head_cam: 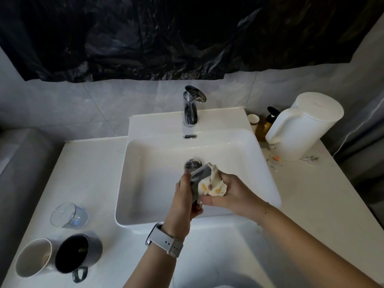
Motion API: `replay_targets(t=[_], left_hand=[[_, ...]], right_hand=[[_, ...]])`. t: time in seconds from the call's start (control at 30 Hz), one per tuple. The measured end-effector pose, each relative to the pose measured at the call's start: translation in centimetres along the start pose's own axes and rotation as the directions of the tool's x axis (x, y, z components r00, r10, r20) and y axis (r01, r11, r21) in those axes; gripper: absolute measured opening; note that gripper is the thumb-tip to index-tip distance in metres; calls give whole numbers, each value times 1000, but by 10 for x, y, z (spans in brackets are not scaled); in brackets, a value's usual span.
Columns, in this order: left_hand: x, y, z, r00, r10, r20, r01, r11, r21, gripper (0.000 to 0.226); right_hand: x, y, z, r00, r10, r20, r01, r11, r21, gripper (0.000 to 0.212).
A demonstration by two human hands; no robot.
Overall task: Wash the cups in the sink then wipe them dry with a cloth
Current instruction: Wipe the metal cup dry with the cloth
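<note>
I see my left hand (pixel 185 196) curled round a grey cup (pixel 198 179), holding it above the white sink (pixel 145 183), just in front of the drain (pixel 193 164). My right hand (pixel 230 194) grips a cream cloth (pixel 212 185) with yellow marks, bunched up and pressed against the cup's open end; I cannot tell how far the cloth goes inside. A white watch (pixel 166 239) sits on my left wrist. The tap (pixel 192 104) stands at the back of the sink. On the counter (pixel 99 163) to the left lie a clear glass (pixel 68 215), a white cup (pixel 34 257) and a dark mug (pixel 78 254), the last two touching. To the right stand a white kettle (pixel 305 125), a brown pump bottle (pixel 265 125) and a small paper cup (pixel 253 119).
</note>
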State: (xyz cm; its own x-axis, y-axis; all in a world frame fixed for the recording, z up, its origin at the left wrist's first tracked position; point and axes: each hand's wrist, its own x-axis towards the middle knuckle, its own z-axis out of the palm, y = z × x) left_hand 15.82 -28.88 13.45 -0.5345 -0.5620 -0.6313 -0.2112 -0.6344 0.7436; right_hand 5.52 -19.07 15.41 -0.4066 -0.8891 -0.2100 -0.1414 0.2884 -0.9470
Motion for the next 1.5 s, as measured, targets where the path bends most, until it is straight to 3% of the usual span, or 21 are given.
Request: replay_targets(t=[0.1,0.27,0.4,0.5,0.57,0.63,0.7,0.73,0.87,1.03,1.13,1.2,1.37,1.5], left_hand=[[4,-5,-4,997,64,-40,-60,994,89,55],[3,-7,-3,983,182,-28,-177,976,126,54],[7,-3,4,945,309,-110,-284,938,197,44],[9,2,12,930,354,-95,-324,916,238,39],[12,0,16,933,348,-90,-316,914,254,38],[16,-2,17,947,304,-103,-275,935,223,37],[20,-2,17,973,204,-104,-195,977,91,37],[20,-1,18,983,159,-88,-157,987,33,38],[19,-3,39,998,58,37,-54,993,-107,30],[15,-14,91,984,-95,150,137,944,-301,27],[18,-25,117,974,-122,193,183,922,-341,28],[23,-32,132,975,-125,185,181,927,-327,27],[35,-42,150,982,-144,125,180,915,-361,27],[44,-45,152,985,-166,54,174,916,-362,27]], right_hand=[[4,3,5,1000,-18,0,18,999,41,35],[2,6,24,979,-14,-201,59,974,218,25],[6,-2,25,894,97,-438,108,901,420,9],[7,-2,21,842,158,-516,125,874,471,10],[3,2,17,794,181,-580,149,867,475,9],[-5,7,1,699,245,-671,202,833,515,8],[-15,15,-24,595,290,-749,241,826,510,11],[-21,21,-37,576,295,-762,234,834,500,13],[-42,46,-74,607,349,-714,109,853,510,16],[-62,89,-122,559,501,-661,37,781,623,23],[-69,132,-145,596,373,-712,-151,922,357,19],[-69,160,-155,648,283,-707,-295,949,110,14],[-44,209,-168,751,98,-653,-380,873,-307,30],[-24,231,-172,836,208,-509,-445,798,-406,49]])
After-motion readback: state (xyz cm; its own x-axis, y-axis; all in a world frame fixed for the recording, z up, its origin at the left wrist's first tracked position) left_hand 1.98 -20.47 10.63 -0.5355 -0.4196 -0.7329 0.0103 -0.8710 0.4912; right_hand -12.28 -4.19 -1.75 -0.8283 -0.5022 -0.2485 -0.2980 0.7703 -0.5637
